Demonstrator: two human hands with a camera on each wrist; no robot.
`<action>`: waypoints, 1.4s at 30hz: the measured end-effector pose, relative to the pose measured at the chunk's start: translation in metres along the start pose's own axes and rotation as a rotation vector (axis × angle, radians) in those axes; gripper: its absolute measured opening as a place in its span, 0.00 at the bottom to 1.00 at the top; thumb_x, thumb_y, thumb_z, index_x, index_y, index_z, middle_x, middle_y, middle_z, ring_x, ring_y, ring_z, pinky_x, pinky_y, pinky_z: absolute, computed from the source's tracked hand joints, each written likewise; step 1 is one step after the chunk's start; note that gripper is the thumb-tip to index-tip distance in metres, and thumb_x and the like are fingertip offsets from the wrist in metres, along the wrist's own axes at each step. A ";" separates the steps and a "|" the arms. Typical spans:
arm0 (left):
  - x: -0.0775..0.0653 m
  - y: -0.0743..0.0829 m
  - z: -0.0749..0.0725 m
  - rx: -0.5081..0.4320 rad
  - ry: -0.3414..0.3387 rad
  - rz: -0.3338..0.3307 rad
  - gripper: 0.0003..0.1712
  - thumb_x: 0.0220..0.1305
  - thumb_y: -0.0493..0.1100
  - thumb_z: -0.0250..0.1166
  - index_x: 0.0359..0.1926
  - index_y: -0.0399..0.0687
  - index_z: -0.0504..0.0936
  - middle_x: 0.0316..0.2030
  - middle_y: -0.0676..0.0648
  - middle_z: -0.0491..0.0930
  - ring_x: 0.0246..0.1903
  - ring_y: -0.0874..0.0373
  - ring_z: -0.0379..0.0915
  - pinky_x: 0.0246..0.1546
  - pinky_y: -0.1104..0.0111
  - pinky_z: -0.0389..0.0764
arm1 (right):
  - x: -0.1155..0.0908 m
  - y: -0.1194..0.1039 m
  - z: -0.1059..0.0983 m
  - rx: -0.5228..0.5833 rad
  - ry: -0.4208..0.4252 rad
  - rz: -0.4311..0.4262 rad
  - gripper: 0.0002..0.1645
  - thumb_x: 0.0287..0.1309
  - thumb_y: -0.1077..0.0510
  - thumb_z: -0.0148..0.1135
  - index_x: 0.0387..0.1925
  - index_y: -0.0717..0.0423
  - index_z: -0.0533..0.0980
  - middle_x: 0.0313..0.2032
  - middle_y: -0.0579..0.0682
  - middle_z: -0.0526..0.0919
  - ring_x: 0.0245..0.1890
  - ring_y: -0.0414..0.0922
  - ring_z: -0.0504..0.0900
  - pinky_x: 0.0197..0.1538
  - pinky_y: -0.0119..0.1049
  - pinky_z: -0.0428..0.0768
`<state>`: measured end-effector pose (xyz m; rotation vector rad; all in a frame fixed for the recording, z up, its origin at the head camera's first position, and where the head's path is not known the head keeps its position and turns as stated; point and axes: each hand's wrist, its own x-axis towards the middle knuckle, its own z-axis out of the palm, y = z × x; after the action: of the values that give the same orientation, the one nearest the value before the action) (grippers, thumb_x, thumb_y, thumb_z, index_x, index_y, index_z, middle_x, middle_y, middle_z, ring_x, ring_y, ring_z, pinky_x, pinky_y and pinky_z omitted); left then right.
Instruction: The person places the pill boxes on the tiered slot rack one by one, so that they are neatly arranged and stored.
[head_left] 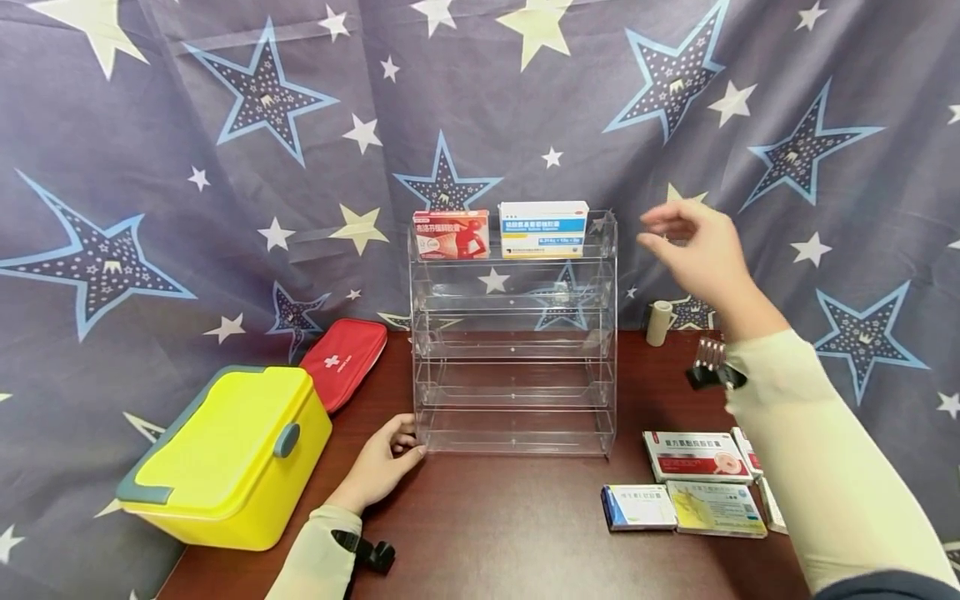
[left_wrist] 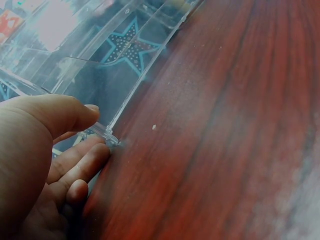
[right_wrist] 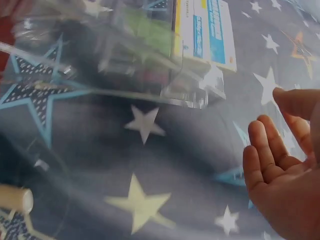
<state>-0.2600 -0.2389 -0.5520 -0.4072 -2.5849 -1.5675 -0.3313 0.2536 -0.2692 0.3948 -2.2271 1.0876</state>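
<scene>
A clear acrylic tiered display rack [head_left: 513, 400] stands upright on the table. My left hand [head_left: 384, 467] grips its lower left front corner, thumb on one side of the edge and fingers on the other, as the left wrist view shows. On the top tier sit a red-and-white medicine box [head_left: 452, 235] at the left and a white-and-blue medicine box [head_left: 544, 230] beside it. My right hand [head_left: 697, 250] is in the air right of the rack's top, fingers loosely bent, holding nothing. In the right wrist view the white-and-blue box [right_wrist: 207, 32] lies beyond the fingertips.
Several medicine boxes, including a red-and-white one [head_left: 697, 456], a blue-and-white one [head_left: 639, 507] and a yellow-green one [head_left: 716, 508], lie at the right. A tan roll [head_left: 659, 323] and ampoules [head_left: 709, 353] are behind them. At left are a yellow lidded box [head_left: 232, 450] and red first-aid pouch [head_left: 345, 362].
</scene>
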 end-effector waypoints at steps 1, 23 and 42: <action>0.000 0.000 0.000 0.001 -0.003 0.000 0.27 0.63 0.37 0.76 0.62 0.47 0.79 0.47 0.45 0.82 0.46 0.52 0.81 0.49 0.59 0.77 | -0.011 0.005 -0.007 0.007 0.004 0.004 0.15 0.62 0.57 0.75 0.48 0.59 0.85 0.43 0.51 0.89 0.39 0.28 0.83 0.49 0.26 0.77; 0.008 -0.001 0.002 0.027 -0.030 0.011 0.27 0.65 0.39 0.75 0.63 0.45 0.78 0.47 0.46 0.83 0.47 0.53 0.81 0.51 0.60 0.76 | -0.226 0.191 -0.126 -0.311 -0.239 0.485 0.33 0.69 0.44 0.69 0.61 0.64 0.77 0.55 0.72 0.81 0.39 0.16 0.65 0.34 0.25 0.69; 0.003 -0.003 -0.001 0.050 -0.017 0.018 0.26 0.64 0.38 0.76 0.62 0.44 0.78 0.46 0.47 0.82 0.46 0.53 0.82 0.49 0.61 0.77 | -0.250 0.230 -0.140 -0.342 -0.474 0.476 0.41 0.61 0.46 0.77 0.63 0.72 0.75 0.55 0.77 0.79 0.39 0.31 0.76 0.33 0.25 0.73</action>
<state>-0.2634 -0.2409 -0.5535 -0.4394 -2.6199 -1.4968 -0.2016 0.5049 -0.5044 -0.0419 -2.9722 0.8665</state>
